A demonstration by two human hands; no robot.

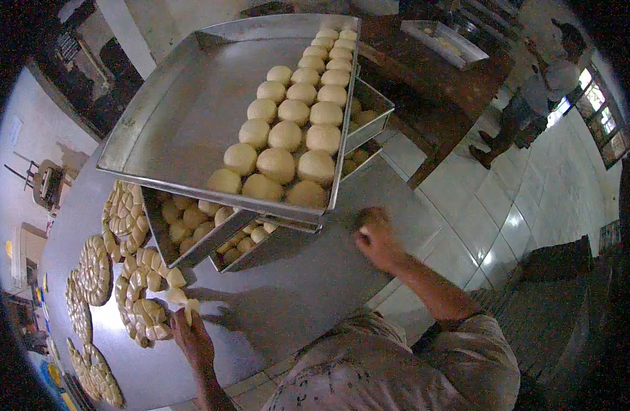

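From where I stand, the worry is the stacked trays: the top tray [185, 103] sits askew over the lower tray [212, 241], with its dough balls [285, 136] all along the right side, so a knock from an arm could slide or tip it. Any sag would press the rounds beneath. The cut dough pieces [144, 312], left of centre, lie so close that they might stick together and tear when pulled apart.

The left hand [192, 339], lower left, has its grip pinched nearly closed on a pale piece of dough [192, 308] at the edge of that cluster. The right hand [376, 240], right of centre, has its fingers curled in above the bench; I can't tell whether they hold anything.

The bench [226, 349] is smooth grey with a bright glare at left, where coiled dough rounds [96, 270] lie. Upper right stands a dark wooden table [424, 89] bearing a shallow tray [448, 42]; beyond it, another person [544, 82] stands on pale, shiny floor tiles [472, 212].
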